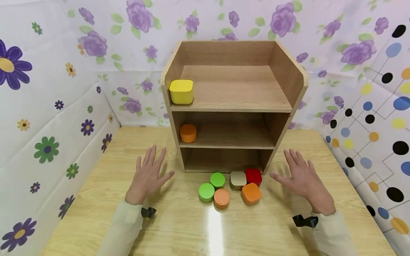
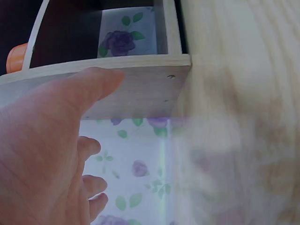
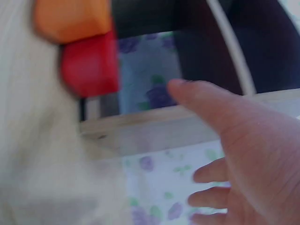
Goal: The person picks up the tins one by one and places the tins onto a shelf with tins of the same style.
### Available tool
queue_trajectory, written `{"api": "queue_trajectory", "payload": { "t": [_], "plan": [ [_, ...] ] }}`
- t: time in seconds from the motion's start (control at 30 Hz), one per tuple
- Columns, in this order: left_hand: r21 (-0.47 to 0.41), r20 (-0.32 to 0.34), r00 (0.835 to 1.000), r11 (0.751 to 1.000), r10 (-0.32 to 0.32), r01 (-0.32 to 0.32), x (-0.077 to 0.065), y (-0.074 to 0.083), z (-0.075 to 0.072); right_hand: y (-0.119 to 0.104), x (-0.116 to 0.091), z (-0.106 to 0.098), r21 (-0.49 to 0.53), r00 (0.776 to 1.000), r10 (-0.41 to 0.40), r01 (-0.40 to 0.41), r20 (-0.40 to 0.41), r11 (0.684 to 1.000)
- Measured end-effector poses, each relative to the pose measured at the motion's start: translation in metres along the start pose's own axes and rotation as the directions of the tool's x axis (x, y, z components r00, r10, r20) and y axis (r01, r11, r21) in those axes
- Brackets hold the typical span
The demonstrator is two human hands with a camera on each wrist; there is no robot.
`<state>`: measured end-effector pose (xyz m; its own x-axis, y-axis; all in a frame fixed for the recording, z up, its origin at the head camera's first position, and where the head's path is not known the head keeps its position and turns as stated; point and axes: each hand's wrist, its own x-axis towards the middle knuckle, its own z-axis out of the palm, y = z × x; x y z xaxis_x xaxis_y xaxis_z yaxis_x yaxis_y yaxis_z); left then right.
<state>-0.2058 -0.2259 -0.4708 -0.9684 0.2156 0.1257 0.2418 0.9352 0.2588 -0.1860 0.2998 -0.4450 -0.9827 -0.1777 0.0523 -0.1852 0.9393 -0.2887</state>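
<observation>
My left hand is spread over the table left of the wooden shelf, fingers straight, holding nothing. Mirroring it, my right hand spreads its fingers to the shelf's right, also without anything in it. Between them, before the shelf, lie two green round blocks, a light orange round block, a beige rounded-square block, a red block and an orange rounded-square block. A yellow block stands at the top shelf's left end. An orange round block sits on the middle level, left.
The wooden table reaches to floral cloth behind the shelf. Cloth with flowers hangs on the left, and dotted cloth on the right. Each wrist wears a black strap.
</observation>
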Motion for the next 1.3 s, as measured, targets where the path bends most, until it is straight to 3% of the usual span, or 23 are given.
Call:
{"api": "queue_trajectory", "payload": {
  "t": [0.3, 0.43, 0.63, 0.7, 0.83, 1.0, 1.13, 1.3],
  "plan": [
    [0.008, -0.013, 1.0, 1.0, 0.0, 0.0, 0.002, -0.003, -0.033, -0.02, -0.019, -0.028, -0.024, 0.996, -0.05, 0.052, 0.074, 0.998],
    [0.03, -0.027, 0.999, 0.998, 0.046, -0.046, 0.005, 0.002, -0.058, -0.024, -0.021, -0.031, -0.007, 0.983, -0.173, 0.174, 0.063, 0.985],
    [0.045, -0.094, 0.985, 0.988, 0.148, -0.145, 0.008, 0.018, -0.109, -0.027, -0.015, -0.028, 0.009, 0.928, -0.371, 0.371, 0.047, 0.929],
    [0.057, -0.141, 0.97, 0.98, 0.199, -0.193, 0.009, 0.025, -0.126, -0.028, -0.012, -0.025, 0.01, 0.912, -0.408, 0.408, 0.048, 0.913],
    [0.106, -0.246, 0.921, 0.953, 0.302, -0.284, 0.013, 0.04, -0.157, -0.032, -0.002, -0.021, 0.02, 0.893, -0.444, 0.444, 0.07, 0.896],
    [0.137, -0.32, 0.871, 0.928, 0.373, -0.347, 0.019, 0.061, -0.191, -0.039, 0.01, -0.014, 0.033, 0.879, -0.465, 0.465, 0.106, 0.885],
    [0.168, -0.353, 0.839, 0.911, 0.413, -0.378, 0.026, 0.073, -0.209, -0.042, 0.02, -0.004, 0.054, 0.864, -0.489, 0.486, 0.119, 0.872],
    [0.201, -0.387, 0.807, 0.895, 0.446, -0.399, 0.033, 0.082, -0.221, -0.041, 0.027, 0.009, 0.047, 0.859, -0.49, 0.489, 0.146, 0.871]
  ]
}}
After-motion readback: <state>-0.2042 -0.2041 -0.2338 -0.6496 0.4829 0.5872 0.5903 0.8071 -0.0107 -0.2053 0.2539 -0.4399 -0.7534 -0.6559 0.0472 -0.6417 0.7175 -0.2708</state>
